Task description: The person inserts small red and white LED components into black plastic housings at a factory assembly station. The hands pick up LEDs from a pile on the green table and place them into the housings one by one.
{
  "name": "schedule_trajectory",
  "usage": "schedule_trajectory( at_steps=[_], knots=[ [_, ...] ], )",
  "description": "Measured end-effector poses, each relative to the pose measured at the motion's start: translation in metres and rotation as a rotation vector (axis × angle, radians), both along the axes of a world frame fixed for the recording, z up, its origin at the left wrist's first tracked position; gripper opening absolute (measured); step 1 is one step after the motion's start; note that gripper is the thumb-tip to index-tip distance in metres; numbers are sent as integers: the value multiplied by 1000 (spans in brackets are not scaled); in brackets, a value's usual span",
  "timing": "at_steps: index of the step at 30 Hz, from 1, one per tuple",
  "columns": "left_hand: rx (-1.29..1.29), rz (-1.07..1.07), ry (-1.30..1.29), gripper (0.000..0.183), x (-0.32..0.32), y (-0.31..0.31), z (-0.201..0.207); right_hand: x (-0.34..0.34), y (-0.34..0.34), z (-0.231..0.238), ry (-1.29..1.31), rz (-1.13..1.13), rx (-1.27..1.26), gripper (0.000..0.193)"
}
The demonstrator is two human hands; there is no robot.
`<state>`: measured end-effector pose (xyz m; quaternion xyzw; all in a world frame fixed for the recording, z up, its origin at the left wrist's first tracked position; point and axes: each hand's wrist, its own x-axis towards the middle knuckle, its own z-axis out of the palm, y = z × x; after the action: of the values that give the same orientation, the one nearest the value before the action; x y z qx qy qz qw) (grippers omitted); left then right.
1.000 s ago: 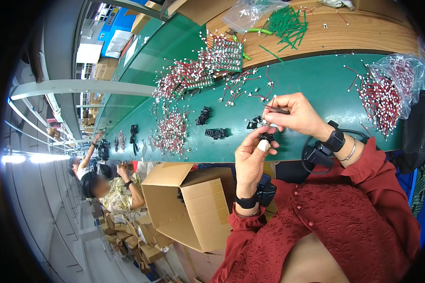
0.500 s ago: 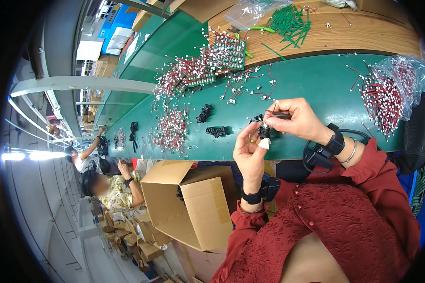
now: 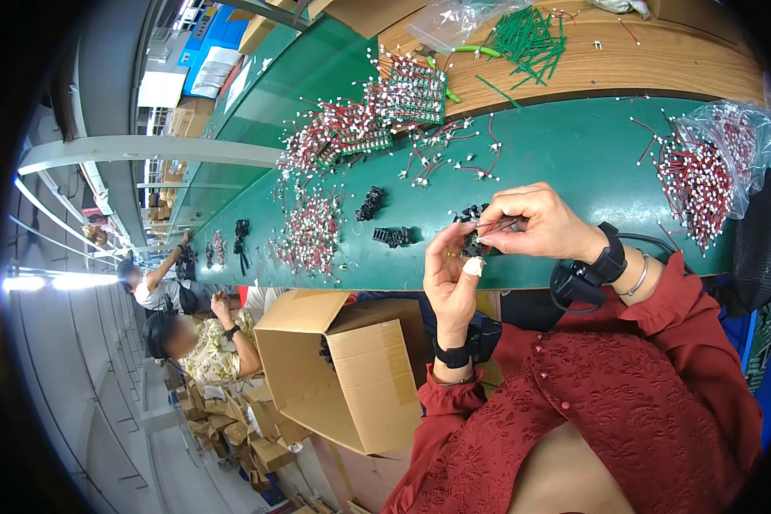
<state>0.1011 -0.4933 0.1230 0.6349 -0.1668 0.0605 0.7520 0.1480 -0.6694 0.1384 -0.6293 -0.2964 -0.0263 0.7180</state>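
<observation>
- black connector point(image 3: 471, 244) sits pinched in your left hand point(image 3: 451, 278), held up just over the near edge of the green bench point(image 3: 574, 163).
- your right hand point(image 3: 535, 224) grasps a thin wire point(image 3: 495, 226) between thumb and fingertips, its end touching the connector.
- more black connectors point(image 3: 394, 236) lie on the bench just left of your hands.
- red wires point(image 3: 694, 180) spill from a clear bag at your right; other wire heaps point(image 3: 313, 231) lie further left.
- an open cardboard box point(image 3: 343, 377) stands below the bench, beside your left forearm.
</observation>
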Motion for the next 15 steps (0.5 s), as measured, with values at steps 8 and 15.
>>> schedule_trajectory(
  at_steps=[8, 15],
  knots=[
    [45, -87, -27, 55, 1, 2, 4, 0, -1, 1, -41, -16, -16, 10],
    [32, -117, 10, 52, 1, 7, 4, 2, -4, 0, -98, 1, -26, 10]
  ],
)
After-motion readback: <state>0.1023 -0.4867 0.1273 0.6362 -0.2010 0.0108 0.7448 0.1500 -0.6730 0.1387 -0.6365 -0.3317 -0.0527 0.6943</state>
